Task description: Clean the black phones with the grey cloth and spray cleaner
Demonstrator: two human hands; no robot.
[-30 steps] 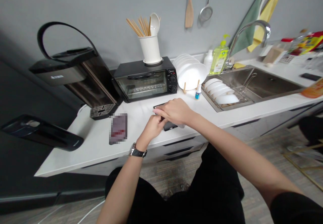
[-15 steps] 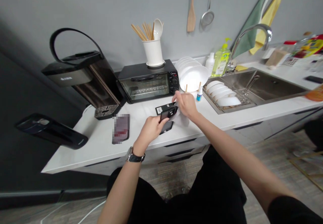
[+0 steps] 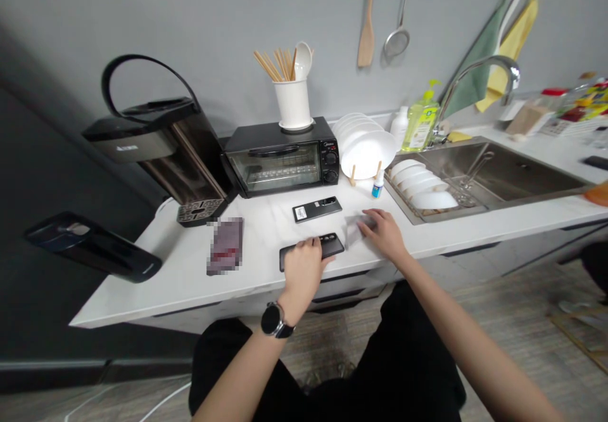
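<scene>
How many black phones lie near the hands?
2: one phone under the left hand, one labelled phone beyond it. The pixelated thing farther left is unclear.

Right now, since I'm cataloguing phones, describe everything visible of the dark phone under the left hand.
The dark phone is slim and black, back facing up, with a row of round camera lenses at its right end. It appears to lie flat on the white counter, near the front edge. The left hand spans its middle, fingers toward the far edge, thumb at the near side. Its screen is hidden; material unclear.
</scene>
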